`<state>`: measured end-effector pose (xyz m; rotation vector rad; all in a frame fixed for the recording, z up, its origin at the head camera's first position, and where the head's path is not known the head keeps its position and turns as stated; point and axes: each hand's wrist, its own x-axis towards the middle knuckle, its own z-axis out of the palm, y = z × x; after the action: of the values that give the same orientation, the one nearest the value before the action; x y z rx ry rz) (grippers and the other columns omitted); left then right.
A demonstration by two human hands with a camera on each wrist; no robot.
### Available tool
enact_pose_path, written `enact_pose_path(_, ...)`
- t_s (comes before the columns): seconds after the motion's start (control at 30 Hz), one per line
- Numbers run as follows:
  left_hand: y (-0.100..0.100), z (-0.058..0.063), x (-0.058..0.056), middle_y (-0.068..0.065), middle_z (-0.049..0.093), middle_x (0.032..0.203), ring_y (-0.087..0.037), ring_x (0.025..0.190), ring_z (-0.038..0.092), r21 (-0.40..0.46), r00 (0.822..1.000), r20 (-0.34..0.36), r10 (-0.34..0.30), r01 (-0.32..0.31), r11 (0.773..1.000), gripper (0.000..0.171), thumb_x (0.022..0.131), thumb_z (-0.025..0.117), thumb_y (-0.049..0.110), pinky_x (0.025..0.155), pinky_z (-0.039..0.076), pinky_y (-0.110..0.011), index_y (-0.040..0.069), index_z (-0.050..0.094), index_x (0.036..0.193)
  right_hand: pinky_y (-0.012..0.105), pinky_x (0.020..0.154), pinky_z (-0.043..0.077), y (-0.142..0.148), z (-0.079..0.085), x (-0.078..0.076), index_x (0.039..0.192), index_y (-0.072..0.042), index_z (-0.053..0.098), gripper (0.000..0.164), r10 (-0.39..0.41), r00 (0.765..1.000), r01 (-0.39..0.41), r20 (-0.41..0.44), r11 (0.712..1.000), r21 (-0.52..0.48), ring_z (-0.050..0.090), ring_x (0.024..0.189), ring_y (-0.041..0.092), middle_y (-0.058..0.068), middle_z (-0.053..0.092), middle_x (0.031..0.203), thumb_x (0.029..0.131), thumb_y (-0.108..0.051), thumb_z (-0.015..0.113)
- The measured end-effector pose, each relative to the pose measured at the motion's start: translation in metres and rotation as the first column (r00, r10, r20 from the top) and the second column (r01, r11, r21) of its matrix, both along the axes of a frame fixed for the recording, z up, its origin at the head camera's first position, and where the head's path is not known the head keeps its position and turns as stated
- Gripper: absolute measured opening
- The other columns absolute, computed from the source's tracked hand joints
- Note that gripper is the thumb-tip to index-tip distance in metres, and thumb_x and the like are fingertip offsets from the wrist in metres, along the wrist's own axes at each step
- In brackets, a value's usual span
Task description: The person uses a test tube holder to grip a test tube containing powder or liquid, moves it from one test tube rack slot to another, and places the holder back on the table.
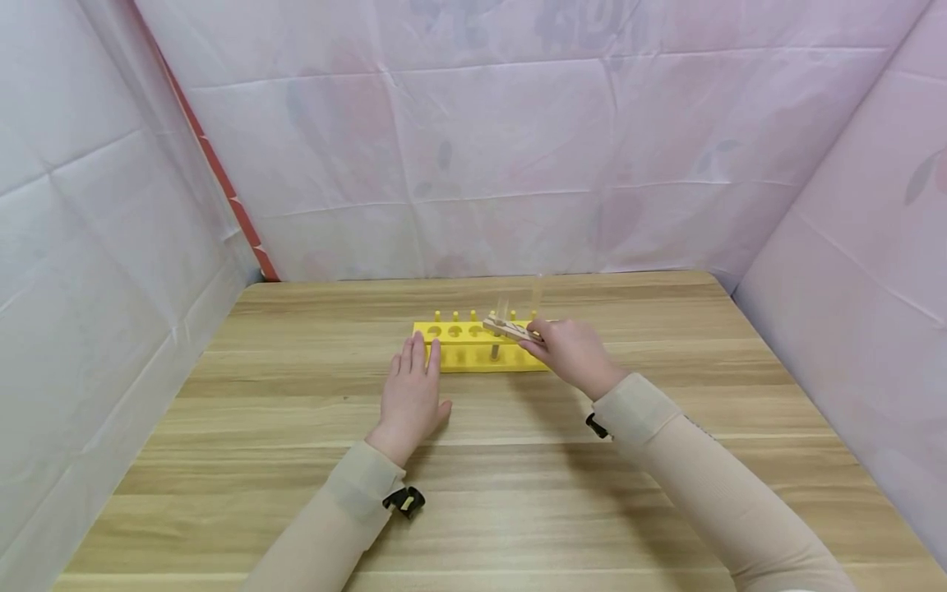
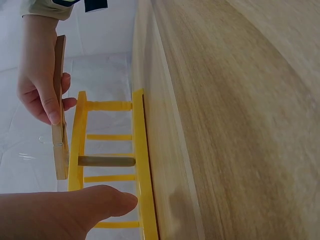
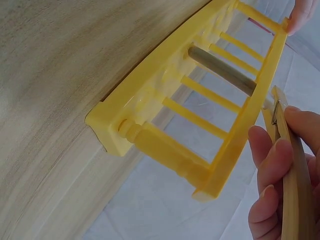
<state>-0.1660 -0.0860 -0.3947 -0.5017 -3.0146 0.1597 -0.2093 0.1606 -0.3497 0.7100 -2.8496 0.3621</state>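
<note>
A yellow test tube rack (image 1: pixel 481 367) stands upright on the wooden table. My left hand (image 1: pixel 409 400) lies at its left end, fingers straight and touching the top bar, thumb (image 2: pixel 117 200) spread to the side. In my right hand (image 1: pixel 577 355) I grip a wooden test tube clamp (image 1: pixel 510 330) from the right. Its tip reaches across the rack's top at the upper part of a test tube (image 2: pixel 107 161), which stands in a middle hole. Grey-brown contents show in the tube's lower part (image 3: pixel 225 72), below the top bar; its clear mouth rises above the clamp.
Short yellow pegs (image 1: pixel 455 316) line the rack's back edge, beside several round holes. A faint clear upright shape (image 1: pixel 537 292) shows behind my right fingers. Pale patterned cloth (image 1: pixel 503 148) encloses the back and both sides of the table (image 1: pixel 488 493).
</note>
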Motion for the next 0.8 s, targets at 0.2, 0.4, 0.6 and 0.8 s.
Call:
enact_pose_path(0.2,0.0008,0.0006,0.0002,-0.029,0.015,0.149,-0.04,0.136,0.018,0.002,1.0,-0.006,-0.003,0.003,1.0,0.098,0.08,0.064,0.054,0.11,0.021,-0.047,-0.001,0.018,0.147,0.025,0.042,0.035,0.0003,0.0002,0.0004,0.092,-0.004,0.066,0.022,-0.01,1.0,0.01,0.022,1.0,0.013,0.043,0.046,0.01,-0.004,0.053,0.06,0.088,-0.026,0.066)
enact_pose_path(0.4,0.0016,0.0005,0.0005,-0.029,0.015,0.149,-0.04,0.136,0.018,0.012,1.0,-0.002,-0.002,0.002,1.0,0.098,0.08,0.065,0.053,0.11,0.021,-0.047,-0.001,0.018,0.147,0.025,0.044,0.036,0.0009,0.0002,0.0011,0.092,-0.003,0.066,0.025,-0.023,0.997,0.022,0.074,1.0,0.012,0.043,0.047,0.011,-0.004,0.051,0.058,0.09,-0.028,0.063)
enact_pose_path(0.6,0.0015,0.0,0.0001,-0.029,0.014,0.149,-0.04,0.137,0.017,0.008,1.0,-0.003,0.0,0.0,1.0,0.098,0.08,0.065,0.053,0.11,0.02,-0.047,-0.001,0.017,0.147,0.025,0.044,0.031,0.0018,0.0009,0.0015,0.075,-0.009,0.059,0.025,-0.035,0.993,0.035,0.108,0.999,0.003,0.036,0.046,0.011,-0.003,0.044,0.053,0.09,-0.029,0.063)
enact_pose_path(0.8,0.0013,0.0011,0.0008,-0.029,0.014,0.149,-0.04,0.137,0.017,0.006,1.0,-0.004,-0.001,0.001,1.0,0.098,0.08,0.065,0.053,0.11,0.021,-0.047,-0.002,0.017,0.147,0.024,0.044,0.029,0.0015,0.0024,0.0024,0.068,-0.011,0.053,0.029,-0.04,0.991,0.041,0.127,0.999,-0.007,0.033,0.045,0.011,-0.002,0.041,0.052,0.089,-0.028,0.063)
